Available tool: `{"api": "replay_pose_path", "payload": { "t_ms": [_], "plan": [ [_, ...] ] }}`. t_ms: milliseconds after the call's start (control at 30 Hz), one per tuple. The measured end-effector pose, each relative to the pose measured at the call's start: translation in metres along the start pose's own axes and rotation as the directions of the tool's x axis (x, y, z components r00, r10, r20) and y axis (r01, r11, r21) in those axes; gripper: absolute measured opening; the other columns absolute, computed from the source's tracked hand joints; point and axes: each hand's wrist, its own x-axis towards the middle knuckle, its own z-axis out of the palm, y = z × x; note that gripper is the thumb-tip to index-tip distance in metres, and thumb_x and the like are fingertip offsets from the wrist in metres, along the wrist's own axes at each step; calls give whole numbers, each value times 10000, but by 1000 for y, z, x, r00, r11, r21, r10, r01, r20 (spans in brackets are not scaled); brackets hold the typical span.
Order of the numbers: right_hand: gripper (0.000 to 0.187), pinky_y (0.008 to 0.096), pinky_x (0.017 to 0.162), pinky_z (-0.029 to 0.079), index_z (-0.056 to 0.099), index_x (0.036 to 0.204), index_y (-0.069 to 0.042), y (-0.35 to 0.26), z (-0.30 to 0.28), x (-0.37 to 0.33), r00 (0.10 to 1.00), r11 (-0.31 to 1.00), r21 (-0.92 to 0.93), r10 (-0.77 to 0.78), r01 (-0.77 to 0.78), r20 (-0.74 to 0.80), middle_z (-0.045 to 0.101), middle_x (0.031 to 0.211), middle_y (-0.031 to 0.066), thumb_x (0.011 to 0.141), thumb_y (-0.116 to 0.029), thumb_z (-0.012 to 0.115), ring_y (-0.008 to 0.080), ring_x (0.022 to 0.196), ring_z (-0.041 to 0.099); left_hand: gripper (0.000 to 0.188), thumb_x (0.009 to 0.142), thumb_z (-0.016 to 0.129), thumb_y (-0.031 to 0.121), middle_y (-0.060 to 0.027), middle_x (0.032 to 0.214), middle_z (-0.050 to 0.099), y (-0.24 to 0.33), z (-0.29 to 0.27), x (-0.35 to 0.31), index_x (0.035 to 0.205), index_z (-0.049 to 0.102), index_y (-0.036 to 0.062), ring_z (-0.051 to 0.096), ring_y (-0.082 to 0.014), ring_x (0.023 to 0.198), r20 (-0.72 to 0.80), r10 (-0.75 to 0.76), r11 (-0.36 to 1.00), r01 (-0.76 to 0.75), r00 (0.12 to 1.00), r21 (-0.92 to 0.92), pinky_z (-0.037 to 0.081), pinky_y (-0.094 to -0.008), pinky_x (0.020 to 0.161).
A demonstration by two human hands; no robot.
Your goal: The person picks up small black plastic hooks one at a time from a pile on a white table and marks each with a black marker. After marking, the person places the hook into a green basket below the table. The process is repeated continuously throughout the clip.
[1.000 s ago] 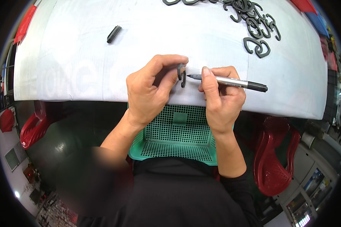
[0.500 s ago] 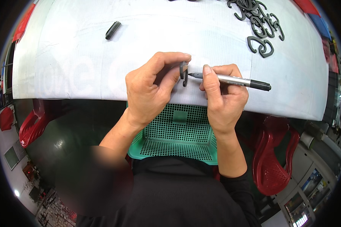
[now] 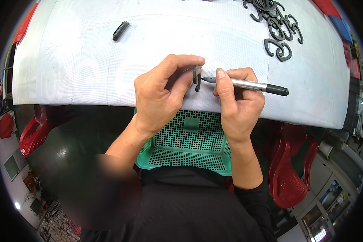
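Between the thumb and forefinger of my left hand [image 3: 159, 90] is a small dark curved plastic hook [image 3: 197, 82], held up on edge above the table's near side. My right hand [image 3: 240, 97] grips a silver marker pen [image 3: 250, 84] with a black end, its tip pointing left and meeting or nearly meeting the hook's side. The black pen cap [image 3: 121, 31] lies apart on the white cloth, up and to the left. At the far right is a pile of similar dark curved hooks [image 3: 276, 24], some overlapping, with a few nearest ones [image 3: 284, 52] at its lower edge.
A white cloth covers the table [image 3: 84, 68]. Below its near edge, a green perforated plastic basket [image 3: 185, 157] sits at my lap. Dark red plastic chairs stand at the left [image 3: 38, 129] and right [image 3: 288, 173]. Part of another dark item shows at the top edge.
Almost nothing differs. The hook and my left fingertips have shifted very slightly to the right; the pen stays at the hook's side.
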Motion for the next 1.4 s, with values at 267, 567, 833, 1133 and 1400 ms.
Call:
{"api": "replay_pose_path", "payload": {
  "t_ms": [267, 567, 833, 1133, 1400],
  "plan": [
    [118, 169, 459, 354, 544, 805, -12, -6, -4, -1, 994, 984, 157, 93, -82, -63, 553, 591, 6, 869, -67, 626, 15, 519, 476, 218, 824, 567, -124, -138, 990, 666, 1, -1, 0, 1027, 596, -53, 648, -173, 934, 5, -3, 1000, 3, 1000, 0, 534, -261, 819],
    [102, 159, 459, 341, 514, 846, 1, -10, -21, -5, 968, 957, 277, -15, 87, -252, 575, 611, 52, 875, -49, 597, 22, 508, 458, 236, 753, 691, -36, -53, 802, 668, -6, 8, 0, 976, 665, 36, 625, -102, 658, -143, 127, 992, -123, 982, 40, 496, -219, 573],
    [87, 169, 470, 353, 528, 855, -18, -2, -5, -11, 993, 996, -8, -87, 86, -75, 567, 631, 38, 890, -71, 587, 42, 526, 478, 365, 727, 698, -70, -53, 805, 656, 1, 7, 1, 1073, 671, 46, 613, -106, 706, -113, 203, 959, -174, 973, 224, 500, -232, 620],
    [92, 180, 501, 379, 546, 843, -24, 7, -1, -10, 990, 986, -116, -125, 117, -65, 577, 630, 25, 884, -80, 607, 44, 551, 505, 379, 721, 702, -31, -11, 711, 607, -6, 11, 0, 1071, 681, 112, 543, -85, 550, -167, 305, 933, -259, 937, 251, 446, -227, 469],
    [88, 176, 493, 377, 551, 840, -25, 6, -1, -9, 991, 982, -146, -125, 118, -45, 575, 617, 20, 884, -77, 607, 41, 540, 500, 376, 717, 712, -22, -21, 708, 606, -7, 13, 0, 1069, 681, 107, 555, -94, 548, -178, 331, 927, -283, 927, 247, 450, -231, 464]
  ]
}}
